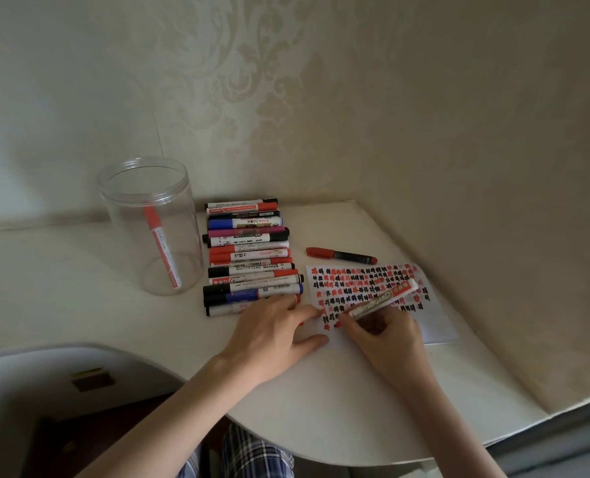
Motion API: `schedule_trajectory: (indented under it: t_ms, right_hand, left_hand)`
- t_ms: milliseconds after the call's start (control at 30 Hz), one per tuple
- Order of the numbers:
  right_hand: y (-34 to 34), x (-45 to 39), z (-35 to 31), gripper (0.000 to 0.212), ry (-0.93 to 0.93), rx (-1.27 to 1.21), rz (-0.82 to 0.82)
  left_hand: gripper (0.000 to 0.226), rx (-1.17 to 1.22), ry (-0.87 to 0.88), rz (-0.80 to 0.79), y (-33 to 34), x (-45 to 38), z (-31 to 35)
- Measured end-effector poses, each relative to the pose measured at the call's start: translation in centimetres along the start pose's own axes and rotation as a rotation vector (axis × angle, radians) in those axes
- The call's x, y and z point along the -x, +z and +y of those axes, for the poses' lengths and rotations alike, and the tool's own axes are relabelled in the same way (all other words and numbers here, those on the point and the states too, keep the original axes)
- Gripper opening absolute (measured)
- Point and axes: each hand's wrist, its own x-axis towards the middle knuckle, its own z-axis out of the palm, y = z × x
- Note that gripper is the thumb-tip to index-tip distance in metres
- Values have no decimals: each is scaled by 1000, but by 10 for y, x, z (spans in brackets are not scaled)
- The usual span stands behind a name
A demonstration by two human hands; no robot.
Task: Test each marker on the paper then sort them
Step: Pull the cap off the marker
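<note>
A white paper (435,326) covered in rows of red and black marks lies on the white table (321,408). My right hand (386,339) grips a red whiteboard marker (383,300), its tip down on the paper's lower left part. My left hand (273,336) rests flat, fingers spread, on the paper's left edge; whether it holds the marker's cap is hidden. A row of several markers (248,257) lies left of the paper. One red-capped dark marker (342,255) lies alone above the paper. A clear plastic jar (152,225) holds one red marker (160,246).
Patterned walls meet in a corner close behind and right of the table. The table's curved front edge runs near my body, with a chair edge (45,357) at lower left. Bare tabletop lies left of the jar.
</note>
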Motion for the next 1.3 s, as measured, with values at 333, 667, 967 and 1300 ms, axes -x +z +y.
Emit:
schedule_trajectory:
  t_ms: [333, 667, 967, 1300]
  right_hand:
    - [2, 1, -1, 8, -42, 13, -2]
    - [1, 2, -2, 13, -40, 33, -14]
    - [1, 0, 0, 9, 3, 23, 6]
    - [3, 0, -1, 9, 4, 27, 24]
  left_hand:
    - [51, 25, 1, 48, 4, 1, 0]
    - [54, 30, -22, 20, 6, 2, -1]
    - [55, 25, -30, -2, 4, 1, 0]
    - [52, 18, -4, 6, 2, 0, -1]
